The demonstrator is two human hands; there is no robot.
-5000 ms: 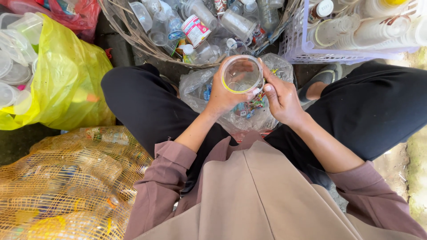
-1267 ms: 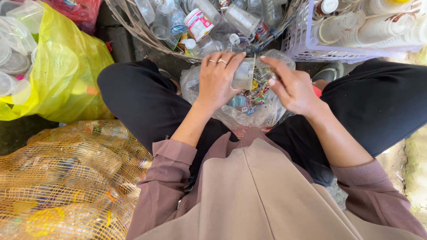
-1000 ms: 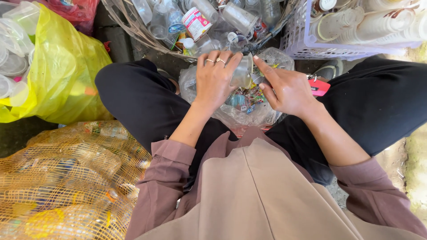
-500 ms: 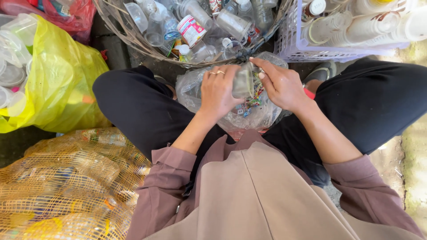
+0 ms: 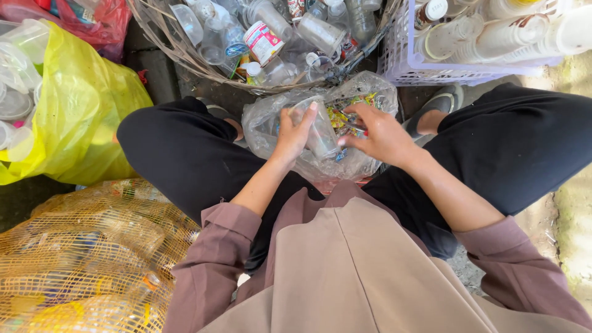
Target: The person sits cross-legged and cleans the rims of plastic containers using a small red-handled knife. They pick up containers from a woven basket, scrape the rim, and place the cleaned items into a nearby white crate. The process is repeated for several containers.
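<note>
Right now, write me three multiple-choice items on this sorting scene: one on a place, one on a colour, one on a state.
1. Where does the clear plastic cup sit?
A. In the left hand, over the clear bag between the knees
B. Inside the white crate
C. On the yellow mesh sack

2. What colour is the large bag at the left?
A. Blue
B. Yellow
C. Black

3. What is the right hand doing?
A. Resting flat on the knee
B. Holding a bottle upright
C. Reaching its fingers to the cup at the bag's mouth

Answers:
1. A, the left hand's grip wraps the cup above the clear bag.
2. B, its plastic is plainly bright yellow.
3. C, its fingers stretch toward the cup above the coloured scraps.
</note>
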